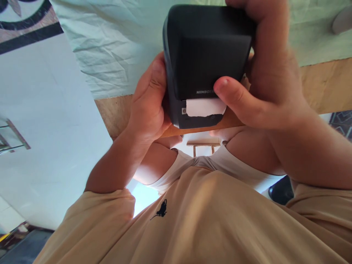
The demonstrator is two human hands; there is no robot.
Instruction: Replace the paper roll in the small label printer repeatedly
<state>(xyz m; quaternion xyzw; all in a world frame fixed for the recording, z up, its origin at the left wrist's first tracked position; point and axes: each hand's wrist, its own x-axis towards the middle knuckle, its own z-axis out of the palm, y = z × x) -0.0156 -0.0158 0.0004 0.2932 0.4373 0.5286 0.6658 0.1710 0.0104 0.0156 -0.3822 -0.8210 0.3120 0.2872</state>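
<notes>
Between my two hands is a black label printer with NIIMBOT lettering near the bottom of its lid. White label paper with a torn edge sticks out of its front slot. My left hand grips the printer's left side, thumb along the edge and the other fingers mostly hidden behind it. My right hand wraps round the right side, its thumb pressing on the lid just above the paper and covering the end of the lettering. The lid looks closed.
A pale green cloth covers the wooden table, whose bare front edge shows below the printer. At the upper right a grey rounded object is cut off by the frame. Metal-framed furniture stands at the left.
</notes>
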